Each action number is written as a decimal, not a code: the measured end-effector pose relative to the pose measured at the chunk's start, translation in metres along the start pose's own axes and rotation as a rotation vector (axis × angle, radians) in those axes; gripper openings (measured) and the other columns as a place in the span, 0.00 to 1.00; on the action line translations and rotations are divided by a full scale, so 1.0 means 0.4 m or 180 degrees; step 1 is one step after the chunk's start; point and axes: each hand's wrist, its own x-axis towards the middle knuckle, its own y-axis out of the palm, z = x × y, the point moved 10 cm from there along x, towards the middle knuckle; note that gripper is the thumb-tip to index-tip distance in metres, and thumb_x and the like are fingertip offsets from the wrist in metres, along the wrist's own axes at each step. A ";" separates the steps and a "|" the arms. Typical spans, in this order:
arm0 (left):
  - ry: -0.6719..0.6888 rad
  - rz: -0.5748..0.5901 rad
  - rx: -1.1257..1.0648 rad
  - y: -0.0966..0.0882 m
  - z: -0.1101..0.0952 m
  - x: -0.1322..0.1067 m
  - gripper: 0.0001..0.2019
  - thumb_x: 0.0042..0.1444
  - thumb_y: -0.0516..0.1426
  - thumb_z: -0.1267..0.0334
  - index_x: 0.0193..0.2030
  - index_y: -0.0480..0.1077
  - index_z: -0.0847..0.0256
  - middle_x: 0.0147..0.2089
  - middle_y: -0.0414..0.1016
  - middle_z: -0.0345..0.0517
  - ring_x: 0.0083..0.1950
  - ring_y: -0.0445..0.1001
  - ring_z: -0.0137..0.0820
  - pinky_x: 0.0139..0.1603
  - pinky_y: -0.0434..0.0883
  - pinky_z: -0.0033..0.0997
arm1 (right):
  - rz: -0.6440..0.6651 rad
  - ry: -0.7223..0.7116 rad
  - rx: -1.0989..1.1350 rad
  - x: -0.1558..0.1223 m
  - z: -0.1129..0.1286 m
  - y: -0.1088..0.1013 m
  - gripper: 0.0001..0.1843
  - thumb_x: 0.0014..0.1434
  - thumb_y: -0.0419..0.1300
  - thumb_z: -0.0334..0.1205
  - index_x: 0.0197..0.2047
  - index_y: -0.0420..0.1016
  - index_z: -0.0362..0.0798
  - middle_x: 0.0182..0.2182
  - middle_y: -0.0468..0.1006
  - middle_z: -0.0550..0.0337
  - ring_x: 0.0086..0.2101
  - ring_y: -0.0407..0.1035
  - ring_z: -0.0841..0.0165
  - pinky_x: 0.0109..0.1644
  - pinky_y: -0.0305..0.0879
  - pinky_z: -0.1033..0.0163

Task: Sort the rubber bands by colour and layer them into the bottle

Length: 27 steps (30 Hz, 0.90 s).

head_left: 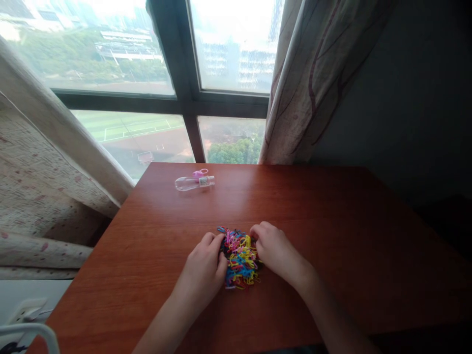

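A heap of small rubber bands (240,258) in pink, yellow, blue, red and green lies on the reddish wooden table (332,221), near its front middle. My left hand (204,268) presses against the heap's left side with its fingers curled into the bands. My right hand (275,250) rests on the heap's right side, fingers bent down into it. Both hands cup the heap between them. The fingertips are hidden among the bands.
A small clear bottle (191,183) lies on its side near the table's far left, with a pink piece beside its cap. Behind the table are a window (191,98) and patterned curtains (313,78). A dark wall stands to the right.
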 end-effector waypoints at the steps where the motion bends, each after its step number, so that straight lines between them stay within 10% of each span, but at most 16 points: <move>1: 0.0055 0.0009 -0.0092 0.006 -0.015 0.003 0.17 0.57 0.48 0.70 0.51 0.70 0.63 0.45 0.72 0.52 0.45 0.75 0.38 0.48 0.71 0.37 | 0.0050 -0.0102 0.0199 0.000 0.011 0.004 0.16 0.53 0.51 0.22 0.36 0.76 0.48 0.36 0.77 0.55 0.38 0.71 0.66 0.41 0.61 0.66; 18: 0.0265 -0.0325 -0.0151 -0.047 0.084 -0.084 0.16 0.59 0.51 0.64 0.54 0.69 0.59 0.48 0.73 0.50 0.46 0.76 0.38 0.47 0.74 0.36 | -0.0679 0.0261 0.0300 -0.108 -0.189 -0.072 0.14 0.56 0.50 0.27 0.35 0.75 0.48 0.35 0.76 0.57 0.36 0.71 0.65 0.42 0.63 0.63; 27: 0.0402 -0.0042 -0.0362 -0.020 0.039 -0.069 0.16 0.61 0.49 0.66 0.53 0.70 0.57 0.46 0.77 0.47 0.45 0.77 0.35 0.46 0.73 0.32 | -0.0336 0.0103 0.0991 -0.088 -0.071 0.000 0.16 0.53 0.51 0.25 0.35 0.79 0.48 0.34 0.80 0.57 0.36 0.73 0.65 0.41 0.66 0.64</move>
